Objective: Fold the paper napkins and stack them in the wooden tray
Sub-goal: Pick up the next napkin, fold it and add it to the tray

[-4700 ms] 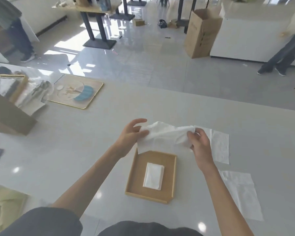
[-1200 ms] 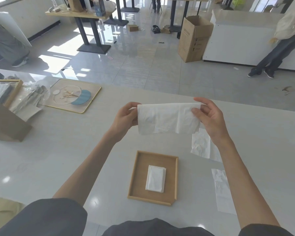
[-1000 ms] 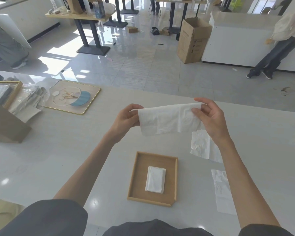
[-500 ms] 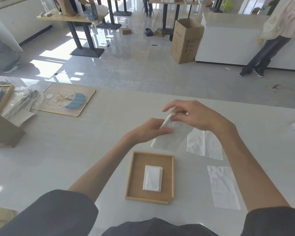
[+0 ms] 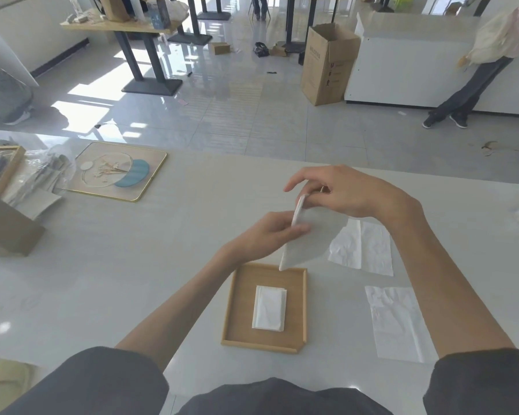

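Napkin (image 5: 310,235) hangs pinched by right hand (image 5: 348,193) above, left hand (image 5: 267,238) apparently pinching its folded edge; match corners squarely, then crease, before the wooden tray (image 5: 231,310) below both.

- Tray (image 5: 237,313): shallow, wooden, rectangular.
- Folded napkin (image 5: 268,308): white, flat at its middle.
- Held napkin (image 5: 310,238): folded, aloft over its far edge.
- Flat napkins (image 5: 361,248) (image 5: 397,322): two, unfolded, right of it.

I log a single view: wide-angle camera on the person's head, facing forward and down. Near field: white table (image 5: 126,280) with wooden tray (image 5: 242,313) close below centre, forearms (image 5: 177,310) entering from the bottom edge. Far field: room floor (image 5: 252,115) fills the upper third.
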Action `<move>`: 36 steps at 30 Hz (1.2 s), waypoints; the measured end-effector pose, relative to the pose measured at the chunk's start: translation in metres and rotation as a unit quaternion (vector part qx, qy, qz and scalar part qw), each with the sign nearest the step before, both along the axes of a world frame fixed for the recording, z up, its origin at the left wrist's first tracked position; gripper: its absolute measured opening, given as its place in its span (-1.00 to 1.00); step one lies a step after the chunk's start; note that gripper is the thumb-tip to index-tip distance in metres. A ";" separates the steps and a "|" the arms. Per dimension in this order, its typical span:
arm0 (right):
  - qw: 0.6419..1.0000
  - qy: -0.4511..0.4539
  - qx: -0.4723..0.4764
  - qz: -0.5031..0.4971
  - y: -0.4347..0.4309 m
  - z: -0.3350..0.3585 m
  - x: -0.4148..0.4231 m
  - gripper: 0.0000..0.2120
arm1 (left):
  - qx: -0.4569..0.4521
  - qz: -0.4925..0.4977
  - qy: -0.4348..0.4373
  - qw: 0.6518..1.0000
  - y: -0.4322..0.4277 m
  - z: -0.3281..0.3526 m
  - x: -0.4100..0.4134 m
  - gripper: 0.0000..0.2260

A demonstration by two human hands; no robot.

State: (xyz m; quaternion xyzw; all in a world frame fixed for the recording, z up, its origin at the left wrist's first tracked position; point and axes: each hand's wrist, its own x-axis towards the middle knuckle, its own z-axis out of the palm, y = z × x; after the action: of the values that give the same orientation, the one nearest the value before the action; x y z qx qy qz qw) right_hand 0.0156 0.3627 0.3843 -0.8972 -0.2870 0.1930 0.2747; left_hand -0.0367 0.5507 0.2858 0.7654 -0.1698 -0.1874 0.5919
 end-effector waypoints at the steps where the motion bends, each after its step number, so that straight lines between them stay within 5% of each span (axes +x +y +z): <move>1: 1.000 -0.009 0.006 0.001 0.002 0.000 0.001 -0.73 | -0.005 0.029 -0.017 0.999 -0.004 0.002 0.000 -0.80; 6: 0.948 -0.179 0.193 -0.178 -0.008 -0.031 0.001 -0.71 | -0.116 0.112 0.059 0.985 0.000 -0.007 0.004 -0.70; 9: 0.921 -0.030 0.243 -0.304 -0.017 -0.074 -0.014 -0.50 | -0.192 0.132 0.123 0.965 0.010 -0.007 0.003 -0.67; 12: 0.886 0.196 0.311 -0.283 -0.017 -0.107 -0.033 -0.52 | -0.221 0.147 0.144 0.953 0.018 -0.006 0.003 -0.64; 19: 0.817 0.186 0.417 -0.353 -0.010 -0.124 -0.045 -0.82 | -0.123 0.152 0.107 0.975 0.023 -0.009 0.003 -0.74; 36: 0.824 0.173 0.427 -0.329 -0.023 -0.120 -0.037 -0.87 | -0.096 0.113 0.088 0.985 0.026 -0.010 0.014 -0.75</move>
State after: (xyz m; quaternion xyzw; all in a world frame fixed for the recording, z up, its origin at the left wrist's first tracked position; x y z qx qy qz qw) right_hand -0.0219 0.3393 0.2642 -0.6829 0.0242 0.1010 0.7231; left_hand -0.0223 0.5772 0.2762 0.6996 -0.0467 -0.1688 0.6927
